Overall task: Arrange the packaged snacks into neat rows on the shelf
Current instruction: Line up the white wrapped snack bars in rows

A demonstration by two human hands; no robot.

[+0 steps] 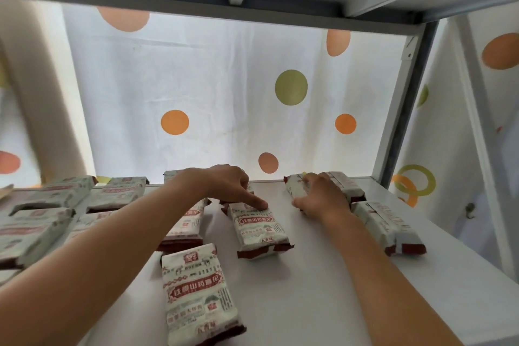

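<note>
Several flat cream-and-maroon foil snack packets (259,229) lie scattered on the white shelf (323,275); light, crinkly, slippery, best slid by their edges. Left hand (224,185) presses one with a forefinger; right hand (323,199) seemingly grips another rear packet (295,188).

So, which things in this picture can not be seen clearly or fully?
- Packet under the right hand: head view, the hand covers most of it, so the grip is unclear.
- Back packet behind the left hand: mostly hidden by the hand and wrist.
- Left packets: blurred and cut by the left edge.
- Front packet: small print too fine to read.
</note>
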